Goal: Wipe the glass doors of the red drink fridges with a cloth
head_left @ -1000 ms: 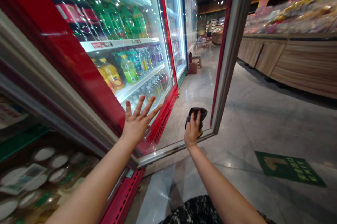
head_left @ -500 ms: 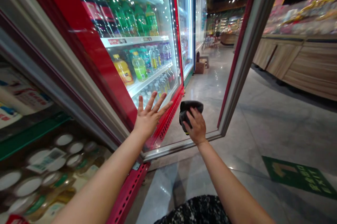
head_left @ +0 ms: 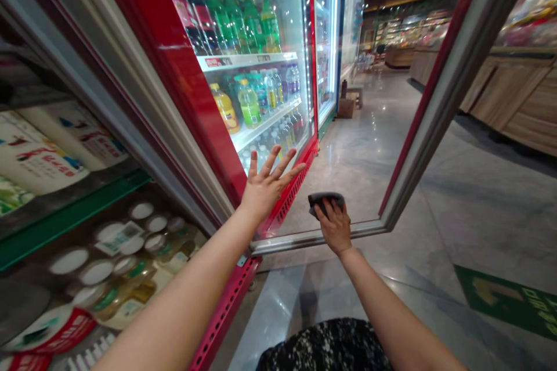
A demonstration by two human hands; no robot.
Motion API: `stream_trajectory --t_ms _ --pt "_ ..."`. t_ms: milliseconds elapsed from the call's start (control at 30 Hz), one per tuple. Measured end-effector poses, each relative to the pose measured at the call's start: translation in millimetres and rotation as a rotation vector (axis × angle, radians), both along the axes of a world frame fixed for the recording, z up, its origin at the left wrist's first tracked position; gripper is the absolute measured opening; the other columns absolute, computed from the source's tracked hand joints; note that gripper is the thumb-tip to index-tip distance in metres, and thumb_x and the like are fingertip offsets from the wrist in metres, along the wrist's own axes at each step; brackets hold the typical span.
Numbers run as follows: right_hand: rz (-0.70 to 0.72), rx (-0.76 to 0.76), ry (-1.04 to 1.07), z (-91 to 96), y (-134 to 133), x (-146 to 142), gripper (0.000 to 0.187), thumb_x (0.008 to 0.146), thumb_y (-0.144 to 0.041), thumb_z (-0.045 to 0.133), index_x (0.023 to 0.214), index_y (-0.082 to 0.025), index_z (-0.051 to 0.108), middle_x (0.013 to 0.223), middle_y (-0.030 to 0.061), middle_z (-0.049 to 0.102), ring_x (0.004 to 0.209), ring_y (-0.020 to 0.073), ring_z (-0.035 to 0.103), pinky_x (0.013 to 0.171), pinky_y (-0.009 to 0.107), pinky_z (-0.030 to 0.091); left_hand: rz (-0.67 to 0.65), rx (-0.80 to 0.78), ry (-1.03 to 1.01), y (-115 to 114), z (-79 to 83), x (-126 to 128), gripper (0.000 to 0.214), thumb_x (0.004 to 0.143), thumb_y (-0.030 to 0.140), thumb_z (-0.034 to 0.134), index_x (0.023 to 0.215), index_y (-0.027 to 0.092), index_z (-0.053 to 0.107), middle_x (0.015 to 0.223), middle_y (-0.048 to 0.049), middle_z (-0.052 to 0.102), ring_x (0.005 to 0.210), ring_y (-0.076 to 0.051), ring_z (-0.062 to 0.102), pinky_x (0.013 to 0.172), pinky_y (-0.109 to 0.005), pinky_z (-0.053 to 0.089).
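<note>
An open glass fridge door (head_left: 404, 197) with a silver frame swings out over the floor. My right hand (head_left: 335, 226) presses a dark cloth (head_left: 325, 200) against the glass near the door's bottom rail, fingers closed on it. My left hand (head_left: 267, 182) is open with fingers spread, palm flat against the glass by the red hinge side. Behind the glass stand shelves of green, orange and clear drink bottles (head_left: 248, 104).
To the left, the open fridge interior holds bottle tops (head_left: 98, 269) on a lower shelf and white packages (head_left: 39, 156) above. A red vent grille (head_left: 226, 313) runs along the base. Wooden display counters (head_left: 513, 98) line the right. A green floor sticker (head_left: 509, 301) lies lower right.
My right hand has moved the cloth leftward and then down along the glass to the bottom rail. My left hand stayed spread on the glass. The view shifted left, showing more of the fridge interior.
</note>
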State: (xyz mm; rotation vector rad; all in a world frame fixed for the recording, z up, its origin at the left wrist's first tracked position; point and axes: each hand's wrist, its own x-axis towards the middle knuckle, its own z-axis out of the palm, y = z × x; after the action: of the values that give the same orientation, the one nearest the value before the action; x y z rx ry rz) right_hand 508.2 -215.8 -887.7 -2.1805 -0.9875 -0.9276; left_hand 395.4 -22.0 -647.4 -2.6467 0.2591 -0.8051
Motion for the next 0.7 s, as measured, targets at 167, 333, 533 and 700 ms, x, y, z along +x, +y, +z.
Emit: stream_trajectory --t_ms 167,333,533,700 --pt "0.189 -0.266 0.008 -49.7 -39.5 2.0 0.069 0.089 -0.002 0.043 0.143 -0.045 0.052 0.145 -0.0028 0.060 0.127 0.0208 0.057 0.123 0.055 0.025 -0.004 0.029 -0.017 -1.2 0.0 -3.4 0.088 0.088 0.008 0.061 0.158 0.041 0.019 0.168 0.0037 0.016 0.155 -0.027 -0.003 0.121 -0.066 -0.010" --pt "0.462 -0.355 -0.034 -46.7 -27.7 2.9 0.065 0.091 -0.004 0.044 0.142 -0.044 0.052 0.143 -0.0069 0.061 0.123 0.0140 0.060 0.120 0.047 0.034 -0.032 0.078 -0.017 5.0 -3.3 -1.9 0.095 0.084 0.008 0.066 0.159 0.040 0.016 0.168 0.0015 0.012 0.154 -0.028 -0.008 0.120 -0.069 -0.008" --pt "0.735 -0.244 -0.038 -49.4 44.6 -42.0 0.046 0.093 -0.007 0.046 0.128 -0.031 0.064 0.126 -0.0047 0.072 0.124 0.0078 0.059 0.119 0.038 0.037 -0.021 0.104 -0.041 10.0 -10.2 -7.8 0.098 0.085 0.012 0.066 0.160 0.039 0.010 0.169 0.0025 0.006 0.154 -0.024 -0.007 0.124 -0.062 -0.005" --pt "0.724 -0.175 0.098 -55.9 111.1 -86.8 0.032 0.092 -0.014 0.052 0.113 -0.029 0.072 0.115 -0.0058 0.075 0.115 0.0070 0.063 0.115 0.031 0.043 -0.018 0.114 -0.048 8.9 -13.9 -11.1 0.096 0.086 0.013 0.065 0.160 0.036 0.008 0.169 0.0023 0.005 0.153 -0.023 -0.010 0.122 -0.060 -0.010"
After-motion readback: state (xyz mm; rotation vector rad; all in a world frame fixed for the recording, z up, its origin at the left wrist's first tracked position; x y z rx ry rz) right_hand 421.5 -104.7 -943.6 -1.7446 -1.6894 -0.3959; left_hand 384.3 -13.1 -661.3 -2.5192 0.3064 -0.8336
